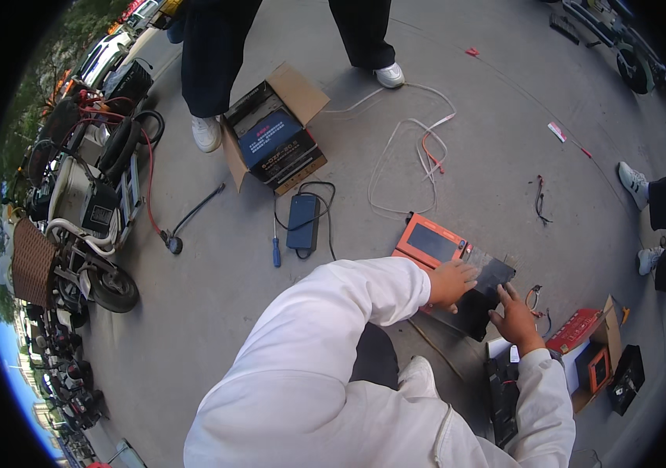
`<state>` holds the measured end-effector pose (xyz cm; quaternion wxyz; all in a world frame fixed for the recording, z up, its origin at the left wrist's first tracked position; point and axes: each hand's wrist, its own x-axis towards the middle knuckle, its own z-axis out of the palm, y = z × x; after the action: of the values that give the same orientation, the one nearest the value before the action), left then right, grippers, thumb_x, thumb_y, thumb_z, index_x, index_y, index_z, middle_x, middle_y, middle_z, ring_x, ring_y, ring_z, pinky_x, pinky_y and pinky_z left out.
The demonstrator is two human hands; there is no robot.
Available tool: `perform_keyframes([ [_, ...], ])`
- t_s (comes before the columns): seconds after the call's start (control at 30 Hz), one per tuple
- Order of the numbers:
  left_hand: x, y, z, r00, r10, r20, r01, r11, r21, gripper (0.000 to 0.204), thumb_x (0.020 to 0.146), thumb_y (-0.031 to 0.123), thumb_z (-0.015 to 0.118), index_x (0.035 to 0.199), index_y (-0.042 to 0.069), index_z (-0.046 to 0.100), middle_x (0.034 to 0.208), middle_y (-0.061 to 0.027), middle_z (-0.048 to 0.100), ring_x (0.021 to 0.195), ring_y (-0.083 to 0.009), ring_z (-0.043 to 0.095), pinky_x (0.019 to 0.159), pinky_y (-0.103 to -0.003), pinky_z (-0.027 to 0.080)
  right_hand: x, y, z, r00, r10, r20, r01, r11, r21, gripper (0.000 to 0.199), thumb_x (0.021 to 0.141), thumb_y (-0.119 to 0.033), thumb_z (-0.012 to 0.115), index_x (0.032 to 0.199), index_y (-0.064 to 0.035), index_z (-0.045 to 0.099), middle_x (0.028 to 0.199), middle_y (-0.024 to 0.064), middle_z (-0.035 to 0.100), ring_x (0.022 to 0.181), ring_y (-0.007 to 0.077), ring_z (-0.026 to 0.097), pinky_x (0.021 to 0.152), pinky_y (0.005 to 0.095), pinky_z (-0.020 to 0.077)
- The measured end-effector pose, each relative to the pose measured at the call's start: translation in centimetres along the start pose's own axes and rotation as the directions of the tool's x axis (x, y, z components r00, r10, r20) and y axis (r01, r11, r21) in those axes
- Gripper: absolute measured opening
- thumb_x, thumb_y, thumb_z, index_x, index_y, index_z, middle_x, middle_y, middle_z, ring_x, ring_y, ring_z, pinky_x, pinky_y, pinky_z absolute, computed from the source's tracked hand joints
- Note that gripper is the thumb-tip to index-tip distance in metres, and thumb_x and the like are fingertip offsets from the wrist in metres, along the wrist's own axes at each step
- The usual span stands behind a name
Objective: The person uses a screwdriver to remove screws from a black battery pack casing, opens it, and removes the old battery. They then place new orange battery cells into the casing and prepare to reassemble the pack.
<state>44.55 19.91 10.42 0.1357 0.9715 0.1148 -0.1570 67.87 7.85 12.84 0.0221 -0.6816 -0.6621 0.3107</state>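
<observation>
On the pavement in front of me lies an orange-framed box with a dark panel (434, 243). Against its right end sits a black, smooth-topped block (487, 290), which looks like a battery case. My left hand (452, 282) rests over the near left part of the black block, fingers stretched out. At the block's right edge is my right hand (516, 318), fingers extended and apart. Neither hand visibly grips anything. The left hand and sleeve partly hide where the two boxes meet.
An opened carton (274, 144) stands near a person's white shoes. Close to it lie a black charger (302, 223) and a blue-handled screwdriver (276, 251). White cable (372, 175) loops beyond the boxes. Another carton (602, 343) is at right, electric scooters (95, 210) at left.
</observation>
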Motion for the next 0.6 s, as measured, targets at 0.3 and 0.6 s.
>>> perform_keyframes([
  [0.3, -3.0, 0.4, 3.5, 0.977, -0.012, -0.215, 0.013, 1.000, 0.006, 0.091, 0.095, 0.057, 0.058, 0.158, -0.002, 0.029, 0.166, -0.0192, 0.026, 0.155, -0.0321, 0.022, 0.127, -0.044, 0.016, -29.2, 10.2, 4.2, 0.682, 0.599, -0.420, -0.362, 0.775, 0.518, 0.036, 0.096, -0.009, 0.065, 0.130, 0.0018, 0.062, 0.122, 0.0180, 0.068, 0.114, 0.0301, 0.065, 0.102, 0.0368, 0.0476],
  [0.6, 10.5, 2.4, 2.2, 0.964, 0.043, -0.262, -0.041, 0.999, 0.013, 0.083, 0.099, 0.047, 0.055, 0.160, -0.001, 0.024, 0.167, -0.0227, 0.021, 0.156, -0.0372, 0.018, 0.127, -0.048, 0.014, -38.6, 11.2, 13.6, 0.367, 0.798, -0.477, -0.557, 0.600, 0.575, 0.043, 0.093, -0.010, 0.067, 0.134, -0.0003, 0.059, 0.125, 0.0221, 0.060, 0.110, 0.0350, 0.063, 0.095, 0.0407, 0.0506],
])
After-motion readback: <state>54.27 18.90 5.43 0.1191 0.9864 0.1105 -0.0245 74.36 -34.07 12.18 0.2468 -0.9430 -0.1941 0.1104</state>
